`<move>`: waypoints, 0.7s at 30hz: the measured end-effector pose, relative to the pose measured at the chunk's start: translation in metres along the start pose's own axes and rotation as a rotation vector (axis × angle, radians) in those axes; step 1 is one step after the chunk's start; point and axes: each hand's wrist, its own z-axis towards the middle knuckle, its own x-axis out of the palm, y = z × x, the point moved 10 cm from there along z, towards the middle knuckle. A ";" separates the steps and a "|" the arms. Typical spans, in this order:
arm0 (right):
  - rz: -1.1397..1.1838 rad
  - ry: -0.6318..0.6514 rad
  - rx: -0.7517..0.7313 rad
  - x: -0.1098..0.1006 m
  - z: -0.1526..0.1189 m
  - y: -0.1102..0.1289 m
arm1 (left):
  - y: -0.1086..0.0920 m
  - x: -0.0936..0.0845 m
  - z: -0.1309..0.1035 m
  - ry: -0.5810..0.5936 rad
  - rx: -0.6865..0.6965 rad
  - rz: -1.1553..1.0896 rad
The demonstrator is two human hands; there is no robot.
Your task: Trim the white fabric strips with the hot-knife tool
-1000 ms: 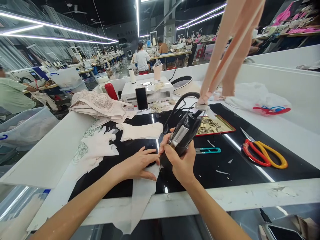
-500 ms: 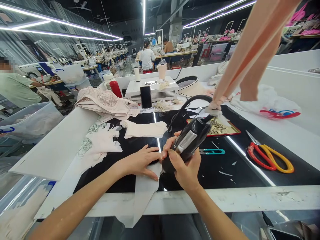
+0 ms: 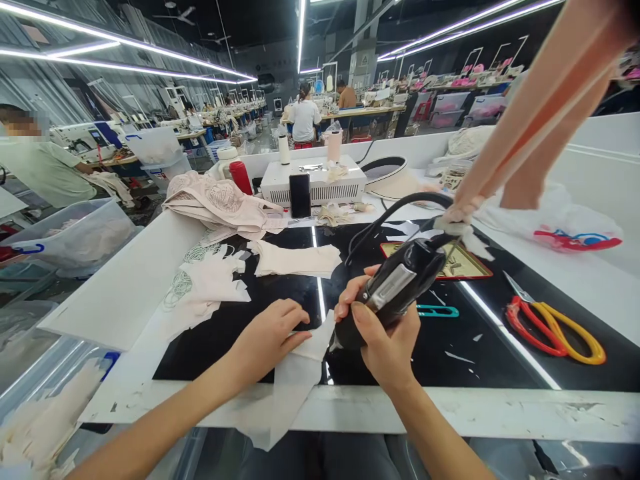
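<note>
My right hand [image 3: 387, 333] is wrapped round a black handheld electric fabric cutter [image 3: 393, 283], held tilted with its lower end close to the table. At the cutter's left, my left hand [image 3: 273, 333] pinches a thin pale fabric piece [image 3: 300, 367] between thumb and curled fingers. One corner of this fabric stands up by the cutter's lower end, and its other end hangs over the table's front edge. Whether the blade touches the cloth is hidden. A stretched peach fabric strip [image 3: 520, 120] is tied at the cutter's cord end.
A stack of cream fabric pieces [image 3: 297, 259] lies ahead, with pale scraps [image 3: 215, 277] to its left. On the right are teal thread snips [image 3: 440, 311], large red-and-yellow scissors [image 3: 555, 327] and a red-rimmed tray [image 3: 470, 267]. A phone [image 3: 300, 195] leans against a white box.
My left hand has gone from lying spread on the fabric to pinching it, a little to the left, and the fabric's corner has come up. The right hand keeps holding the cutter.
</note>
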 end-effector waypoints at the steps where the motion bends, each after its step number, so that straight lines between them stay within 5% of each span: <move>1: 0.003 0.006 0.000 0.000 0.001 0.000 | -0.003 0.001 -0.010 -0.020 -0.026 0.075; 8: -0.021 -0.003 0.015 0.001 0.005 0.001 | -0.022 0.023 -0.043 -0.016 0.070 0.289; 14: -0.019 -0.004 0.008 0.001 0.006 0.006 | -0.013 0.013 -0.040 0.026 0.290 0.169; 21: -0.020 0.020 0.024 0.004 0.003 -0.001 | 0.005 0.007 -0.013 -0.056 0.248 0.134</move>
